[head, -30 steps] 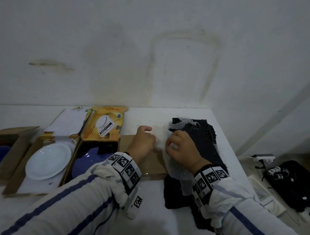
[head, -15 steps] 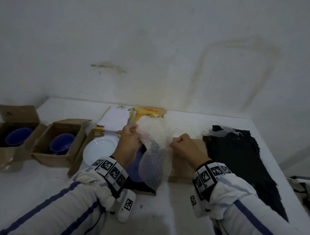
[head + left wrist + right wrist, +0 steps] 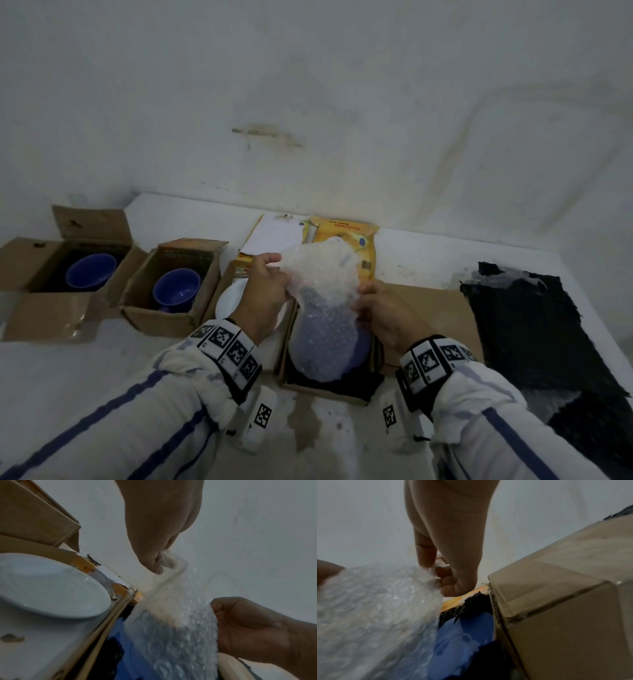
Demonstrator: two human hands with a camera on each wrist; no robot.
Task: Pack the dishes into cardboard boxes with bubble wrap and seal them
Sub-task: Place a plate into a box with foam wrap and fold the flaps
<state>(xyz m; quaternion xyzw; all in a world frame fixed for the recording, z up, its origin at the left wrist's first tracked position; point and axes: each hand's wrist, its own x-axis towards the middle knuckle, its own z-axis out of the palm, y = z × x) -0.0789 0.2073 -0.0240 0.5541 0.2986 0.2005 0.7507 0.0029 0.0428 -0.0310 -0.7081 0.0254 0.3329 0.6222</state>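
A clear sheet of bubble wrap (image 3: 322,308) hangs between both hands above an open cardboard box (image 3: 329,394) that holds a blue plate (image 3: 363,346) on black padding. My left hand (image 3: 267,287) pinches the sheet's upper left edge, and my right hand (image 3: 373,305) pinches its right edge. In the left wrist view the left fingers (image 3: 154,563) nip the bubble wrap (image 3: 173,622) beside a white plate (image 3: 51,588). In the right wrist view the right fingers (image 3: 440,570) clamp the bubble wrap (image 3: 376,608) over the blue plate (image 3: 464,632).
Two open cardboard boxes (image 3: 171,318) (image 3: 34,270) at the left each hold a blue bowl (image 3: 176,291). A white plate (image 3: 227,301) lies in a box behind my left hand. A yellow box flap (image 3: 342,236) stands at the back. Black bubble wrap (image 3: 534,329) covers the table's right side.
Both hands lifted the clear bubble wrap off the black pile at the right and carried it left over the box with the blue plate. The head view swung left.
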